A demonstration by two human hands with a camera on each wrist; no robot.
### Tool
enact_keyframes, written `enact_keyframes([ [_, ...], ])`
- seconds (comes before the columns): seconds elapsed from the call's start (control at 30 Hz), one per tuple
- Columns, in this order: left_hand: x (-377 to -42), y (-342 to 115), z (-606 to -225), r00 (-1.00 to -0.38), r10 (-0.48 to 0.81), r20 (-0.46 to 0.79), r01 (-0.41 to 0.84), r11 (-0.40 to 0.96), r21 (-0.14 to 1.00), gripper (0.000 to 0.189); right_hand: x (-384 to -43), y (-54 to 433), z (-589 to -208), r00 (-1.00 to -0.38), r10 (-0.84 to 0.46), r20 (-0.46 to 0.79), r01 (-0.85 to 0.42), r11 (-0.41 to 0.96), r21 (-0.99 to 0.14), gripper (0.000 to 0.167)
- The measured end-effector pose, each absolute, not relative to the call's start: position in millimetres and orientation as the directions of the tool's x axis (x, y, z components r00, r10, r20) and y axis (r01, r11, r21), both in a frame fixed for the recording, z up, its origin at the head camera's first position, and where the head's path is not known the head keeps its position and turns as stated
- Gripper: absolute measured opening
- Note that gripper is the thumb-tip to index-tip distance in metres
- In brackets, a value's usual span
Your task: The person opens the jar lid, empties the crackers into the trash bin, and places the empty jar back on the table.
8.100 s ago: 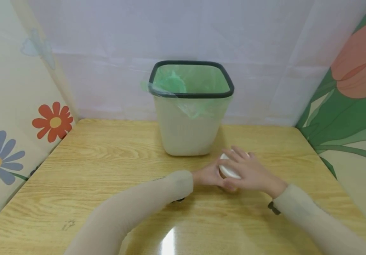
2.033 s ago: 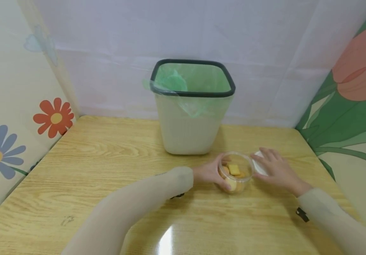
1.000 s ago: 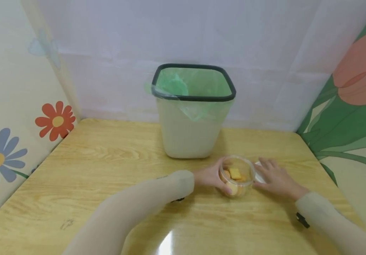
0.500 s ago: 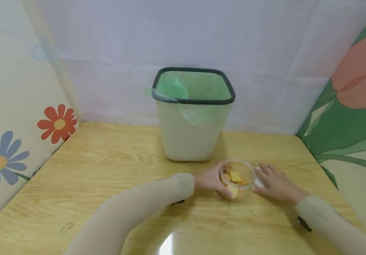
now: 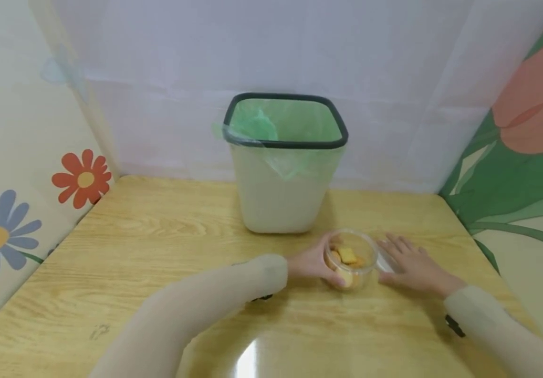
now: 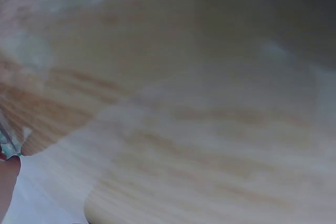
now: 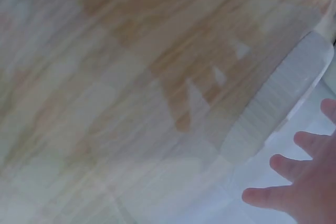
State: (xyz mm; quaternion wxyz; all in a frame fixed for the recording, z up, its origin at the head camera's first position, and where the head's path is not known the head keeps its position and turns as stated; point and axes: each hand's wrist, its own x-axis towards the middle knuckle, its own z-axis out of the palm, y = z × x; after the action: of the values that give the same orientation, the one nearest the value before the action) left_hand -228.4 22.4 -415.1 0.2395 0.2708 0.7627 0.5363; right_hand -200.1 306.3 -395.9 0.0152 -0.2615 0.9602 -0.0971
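Note:
In the head view my left hand (image 5: 316, 261) grips a clear round plastic jar (image 5: 351, 275) from its left side, thumb in front. The jar stands lidless on the table, with several yellow and orange biscuits (image 5: 347, 256) inside. Just to its right lies a white lid (image 5: 387, 261), partly covered by my right hand (image 5: 413, 266). That hand is flat with spread, straight fingers over the lid. In the right wrist view its fingers (image 7: 291, 167) are apart, beside a white ribbed edge (image 7: 278, 98) that looks like the lid's. The left wrist view shows only a fingertip (image 6: 9, 174) at its left edge.
Behind the jar stands a white waste bin (image 5: 283, 194) with a dark rim and a green liner bag. The wooden table (image 5: 172, 220) meets a white cloth backdrop (image 5: 167, 105) at the back and flower-patterned panels (image 5: 11, 142) at both sides.
Eight seconds ago both hands were on the lidded jar; since then the lid came off and went down at the right. The right fingers have now spread and shifted slightly right.

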Motion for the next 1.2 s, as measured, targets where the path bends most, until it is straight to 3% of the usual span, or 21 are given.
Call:
enact_keyframes([
  [0.27, -233, 22, -411, -0.736, 0.671, -0.092, 0.121, 0.265, 0.957, 0.11, -206, 301, -389, -0.831, -0.552, 0.071, -0.555, 0.816, -0.159, 0.076],
  [0.7, -232, 23, -414, -0.713, 0.696, -0.089, 0.103, 0.229, 0.968, 0.107, -201, 295, -386, -0.825, -0.563, 0.048, -0.562, 0.808, -0.177, 0.07],
  [0.97, -233, 22, -412, -0.704, 0.699, -0.131, 0.099, 0.278, 0.955, 0.106, -200, 296, -382, -0.816, -0.573, 0.072, -0.572, 0.785, -0.239, 0.065],
  [1.2, -233, 19, -412, -0.719, 0.689, -0.096, 0.135, 0.274, 0.952, 0.104, -198, 295, -380, -0.797, -0.596, 0.096, -0.6, 0.766, -0.232, 0.063],
])
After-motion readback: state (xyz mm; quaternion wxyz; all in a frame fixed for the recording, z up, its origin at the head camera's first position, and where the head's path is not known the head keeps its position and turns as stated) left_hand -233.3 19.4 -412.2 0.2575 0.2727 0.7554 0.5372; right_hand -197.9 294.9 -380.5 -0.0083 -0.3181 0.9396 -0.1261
